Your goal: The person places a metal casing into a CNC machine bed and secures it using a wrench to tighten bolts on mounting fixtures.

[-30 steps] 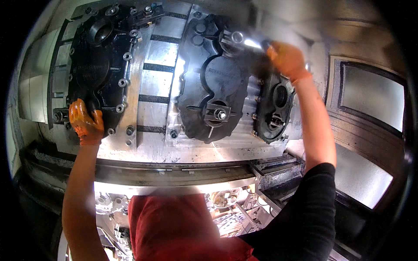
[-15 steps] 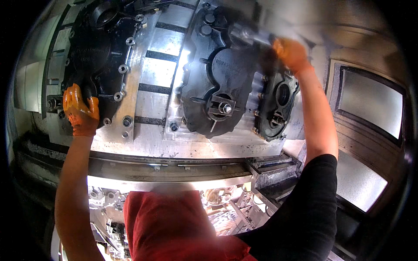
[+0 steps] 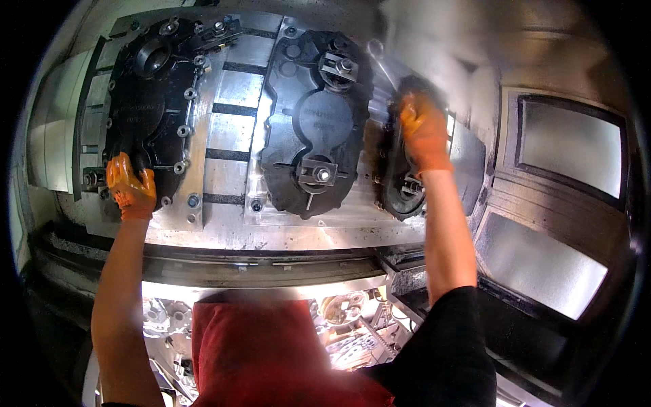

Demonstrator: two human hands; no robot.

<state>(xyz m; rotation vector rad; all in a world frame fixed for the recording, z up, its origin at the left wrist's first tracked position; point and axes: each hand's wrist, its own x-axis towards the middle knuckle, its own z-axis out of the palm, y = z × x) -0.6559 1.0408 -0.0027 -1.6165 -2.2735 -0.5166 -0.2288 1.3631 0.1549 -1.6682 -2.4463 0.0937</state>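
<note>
My left hand [image 3: 130,186], in an orange glove, rests flat with its fingers stretched over the lower part of the left black cast cover [image 3: 146,122]. On the right, my gloved right hand [image 3: 426,132] is closed around what looks like a ring wrench [image 3: 386,70]; its ring end points up and left, and motion blurs it. Below that hand is a smaller black cover [image 3: 403,193], partly hidden by hand and forearm. Between my hands stands the middle black cover [image 3: 325,122], pressed by an upper clamp [image 3: 340,66] and a lower clamp [image 3: 319,174] with nuts.
The covers sit on metal fixture plates [image 3: 234,129] with dark slots. A metal ledge [image 3: 271,268] runs along the near side. At right is a panel with two framed windows [image 3: 573,152]. Metal parts [image 3: 346,308] lie below, near my red clothing.
My right hand has moved left and toward me with the wrench, from beside the middle cover's top to above the smaller cover. The left hand stays on its cover; the view has shifted slightly.
</note>
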